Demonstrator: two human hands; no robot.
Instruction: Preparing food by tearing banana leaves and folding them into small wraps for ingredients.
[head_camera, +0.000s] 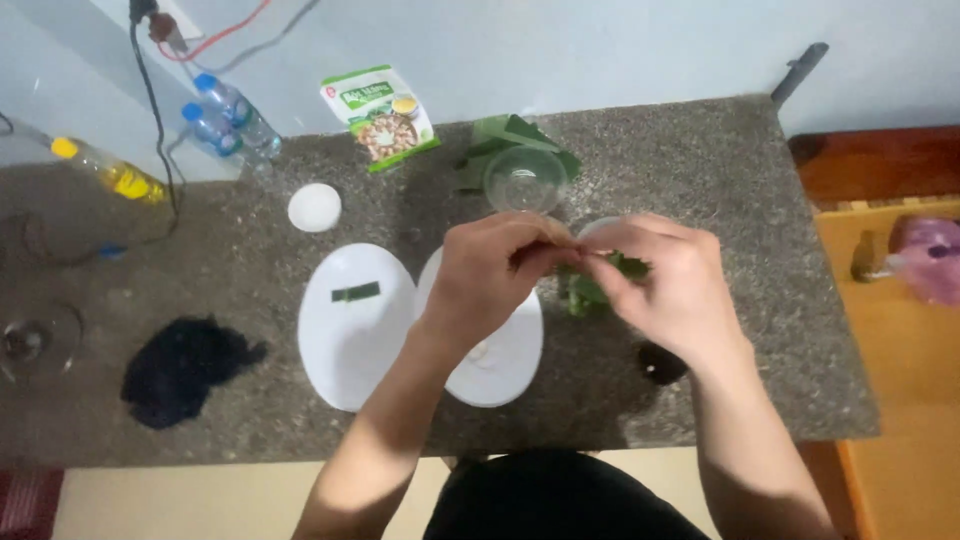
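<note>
My left hand (490, 275) and right hand (665, 285) pinch a green leaf (600, 285) between fingers above the counter (700, 180); folding needs steady grip.

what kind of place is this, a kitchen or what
Probably a home kitchen or food-prep corner: a speckled stone counter carries white plates, a clear plastic cup and a snack packet, while both hands work green leaves above it.

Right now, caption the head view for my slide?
Both hands, left hand and right hand, pinch a green leaf above white plates.
</note>
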